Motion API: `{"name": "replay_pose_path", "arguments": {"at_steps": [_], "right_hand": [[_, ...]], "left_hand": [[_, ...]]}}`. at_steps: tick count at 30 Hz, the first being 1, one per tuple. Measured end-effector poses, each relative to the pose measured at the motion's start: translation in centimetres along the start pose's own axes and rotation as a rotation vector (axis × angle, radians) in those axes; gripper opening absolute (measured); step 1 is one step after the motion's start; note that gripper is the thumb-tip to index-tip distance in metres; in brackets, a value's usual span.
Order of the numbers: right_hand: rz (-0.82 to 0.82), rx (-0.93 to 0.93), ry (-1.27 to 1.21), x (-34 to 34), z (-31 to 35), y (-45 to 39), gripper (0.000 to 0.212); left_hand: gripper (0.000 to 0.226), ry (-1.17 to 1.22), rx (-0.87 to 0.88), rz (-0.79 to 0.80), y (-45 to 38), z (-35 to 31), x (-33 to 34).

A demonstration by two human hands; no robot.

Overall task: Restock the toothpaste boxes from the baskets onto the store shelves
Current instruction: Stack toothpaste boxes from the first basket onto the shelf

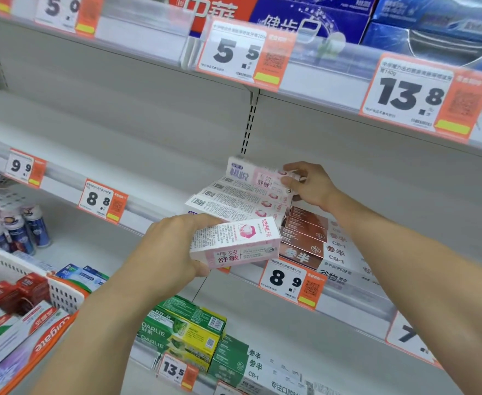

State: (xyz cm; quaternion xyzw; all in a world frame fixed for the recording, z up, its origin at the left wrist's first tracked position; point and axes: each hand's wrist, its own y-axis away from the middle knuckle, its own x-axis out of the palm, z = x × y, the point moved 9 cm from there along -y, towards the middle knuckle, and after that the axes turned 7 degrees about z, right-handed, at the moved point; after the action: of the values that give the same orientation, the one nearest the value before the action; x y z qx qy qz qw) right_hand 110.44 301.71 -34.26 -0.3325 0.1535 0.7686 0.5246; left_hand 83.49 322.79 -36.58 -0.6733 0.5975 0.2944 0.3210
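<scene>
We see our left hand [174,246] in front of the middle shelf [137,178], fingers curled around a pink and white toothpaste box [235,246] that it holds tilted, just above the shelf's front edge and the 8.9 price tag [289,282]. Our right hand [309,185] reaches deeper into the same shelf, thumb and fingers pinching the right end of the rearmost box [255,173] in a row of matching pink boxes [234,199] lying side by side; we count about 4 there, though the blur makes that uncertain. Just right of this row, brown boxes [305,238] sit stacked on the shelf. At lower left a white basket [63,295] with an orange rim holds red boxes [14,292] and Colgate boxes [32,334]. On the shelf below, green and yellow Darlie boxes [185,332] sit behind a 13.5 tag [174,369]
</scene>
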Motion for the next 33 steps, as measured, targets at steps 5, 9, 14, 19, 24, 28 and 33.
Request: {"name": "replay_pose_path", "arguments": {"at_steps": [5,9,14,19,24,28,33], "right_hand": [[0.035,-0.053,-0.07,-0.6,1.0,0.9,0.032],[-0.016,-0.08,-0.074,-1.5,1.2,1.2,0.03],[0.097,-0.107,-0.063,0.4,1.6,2.2,0.025],[0.184,-0.135,0.01,0.8,2.5,2.7,0.036],[0.155,-0.085,0.198,0.6,2.8,3.9,0.048],[-0.014,-0.261,0.146,-0.6,9.0,9.3,0.034],[0.383,-0.528,0.287,4.2,12.9,16.9,0.052]], "left_hand": [[0.082,-0.008,-0.017,-0.002,-0.3,0.0,-0.2],[0.08,-0.012,-0.011,-0.009,-0.3,-0.4,-0.3],[0.079,-0.021,-0.014,-0.017,-0.2,-0.6,-0.5],[0.08,-0.029,-0.025,-0.018,-0.4,-0.6,-0.8],[0.08,-0.078,-0.003,-0.054,-0.3,-1.7,-1.6],[0.08,-0.168,0.012,-0.036,-0.5,-1.8,-1.4],[0.074,-0.079,0.079,-0.138,-0.6,-2.1,-2.2]]}}
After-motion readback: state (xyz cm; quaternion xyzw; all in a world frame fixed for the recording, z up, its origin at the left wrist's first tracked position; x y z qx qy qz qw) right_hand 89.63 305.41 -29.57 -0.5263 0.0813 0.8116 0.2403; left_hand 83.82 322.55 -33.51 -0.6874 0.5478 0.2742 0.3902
